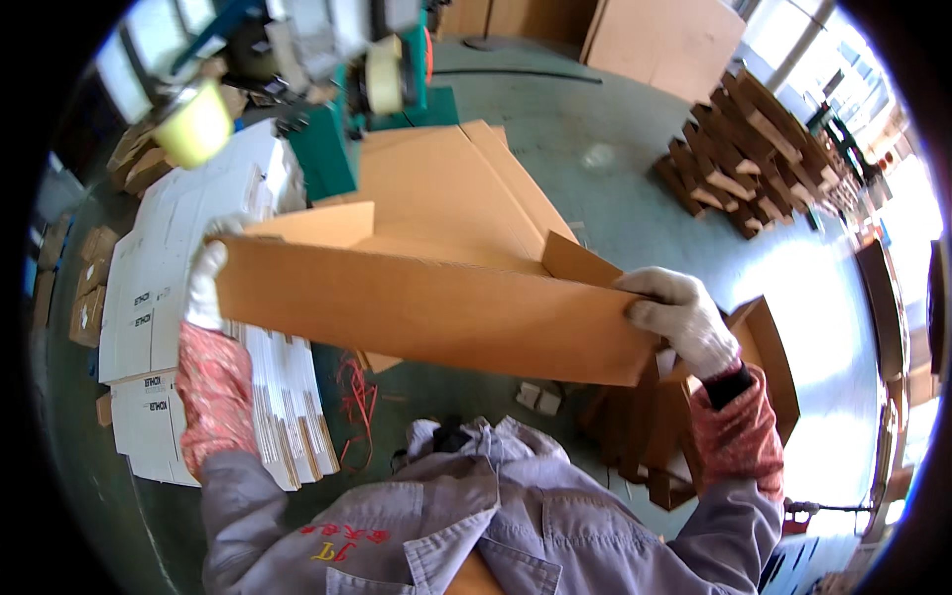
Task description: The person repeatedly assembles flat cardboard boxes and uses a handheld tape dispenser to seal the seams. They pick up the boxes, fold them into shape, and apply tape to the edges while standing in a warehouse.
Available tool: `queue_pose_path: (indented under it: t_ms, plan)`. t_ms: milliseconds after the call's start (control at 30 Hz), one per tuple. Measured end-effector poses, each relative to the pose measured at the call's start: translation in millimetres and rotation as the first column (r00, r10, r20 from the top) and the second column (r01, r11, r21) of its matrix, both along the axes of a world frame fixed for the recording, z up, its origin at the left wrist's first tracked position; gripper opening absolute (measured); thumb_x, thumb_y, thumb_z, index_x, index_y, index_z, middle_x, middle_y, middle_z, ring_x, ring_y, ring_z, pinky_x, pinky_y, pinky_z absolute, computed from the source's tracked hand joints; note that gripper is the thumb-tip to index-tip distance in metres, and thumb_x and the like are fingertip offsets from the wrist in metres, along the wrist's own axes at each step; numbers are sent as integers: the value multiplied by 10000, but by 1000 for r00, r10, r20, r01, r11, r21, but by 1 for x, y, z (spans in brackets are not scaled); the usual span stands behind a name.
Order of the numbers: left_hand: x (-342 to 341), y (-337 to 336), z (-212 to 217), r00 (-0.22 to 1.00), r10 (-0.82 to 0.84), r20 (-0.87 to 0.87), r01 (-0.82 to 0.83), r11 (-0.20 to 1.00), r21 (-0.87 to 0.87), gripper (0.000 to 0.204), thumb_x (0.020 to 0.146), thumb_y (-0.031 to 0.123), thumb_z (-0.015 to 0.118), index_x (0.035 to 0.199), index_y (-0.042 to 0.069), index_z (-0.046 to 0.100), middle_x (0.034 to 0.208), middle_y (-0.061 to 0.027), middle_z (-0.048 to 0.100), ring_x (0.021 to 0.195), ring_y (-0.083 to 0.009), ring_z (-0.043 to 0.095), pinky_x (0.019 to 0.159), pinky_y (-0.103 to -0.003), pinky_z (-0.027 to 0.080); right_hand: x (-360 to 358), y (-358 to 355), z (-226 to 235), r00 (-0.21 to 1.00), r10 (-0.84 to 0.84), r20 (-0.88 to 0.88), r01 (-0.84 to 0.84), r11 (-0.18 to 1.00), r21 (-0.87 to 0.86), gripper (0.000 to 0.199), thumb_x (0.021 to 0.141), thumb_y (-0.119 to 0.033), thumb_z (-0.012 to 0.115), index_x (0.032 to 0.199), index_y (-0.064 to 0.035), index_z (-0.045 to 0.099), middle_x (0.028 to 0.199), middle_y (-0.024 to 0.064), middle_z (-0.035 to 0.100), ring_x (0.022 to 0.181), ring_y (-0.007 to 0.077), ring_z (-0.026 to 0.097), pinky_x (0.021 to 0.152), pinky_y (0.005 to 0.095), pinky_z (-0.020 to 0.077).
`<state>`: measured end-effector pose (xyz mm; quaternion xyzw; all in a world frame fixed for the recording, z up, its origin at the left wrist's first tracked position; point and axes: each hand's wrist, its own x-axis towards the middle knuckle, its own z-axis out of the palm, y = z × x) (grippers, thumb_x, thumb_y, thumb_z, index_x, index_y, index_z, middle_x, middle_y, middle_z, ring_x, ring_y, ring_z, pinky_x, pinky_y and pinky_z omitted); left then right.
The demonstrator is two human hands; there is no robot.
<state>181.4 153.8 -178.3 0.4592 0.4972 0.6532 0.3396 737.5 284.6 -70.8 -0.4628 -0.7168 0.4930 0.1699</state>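
Observation:
A large brown cardboard sheet (426,307) with a folded-up side panel spans the space in front of my chest. My left hand (206,283), in a white glove, grips its left end. At the right end my right hand (684,315), gloved too, has its thumb on the near face and its fingers over the top edge. Short end flaps stick out behind the panel on both sides. The wide part of the cardboard (446,188) stretches away behind it. Red patterned sleeve covers show on both my forearms.
Stacked white flat cartons (164,288) stand at my left. Folded brown cartons (654,436) lie low at my right, and more brown pieces (744,149) are piled at the far right. A green machine (327,159) stands ahead left. Red strapping (359,412) lies on the floor.

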Motion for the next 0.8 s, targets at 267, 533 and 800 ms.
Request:
queue_pose_path:
  t_ms: [267,533,800]
  plan:
    - [24,-80,98,972,0,234,-22,996,92,162,905,230,606,893,106,502,765,8,523,722,-142,574,625,-319,495,-48,26,61,741,91,-665,11,989,147,356,784,-40,653,1131,-16,582,1046,49,610,935,129,583,848,283,490]
    - [-69,-148,164,977,212,-8,-212,977,18,176,929,219,565,800,130,484,717,40,425,647,-87,457,584,-279,401,-158,33,74,539,28,-842,-205,974,-99,363,851,46,534,1213,20,560,1004,139,666,879,190,657,830,308,542]
    - [-148,-94,188,977,187,107,-184,982,-37,90,952,161,541,902,91,515,859,24,535,809,-115,562,710,-297,478,-208,50,63,541,-3,-841,183,977,114,471,842,27,567,1306,61,496,1007,113,636,894,212,661,797,292,558]
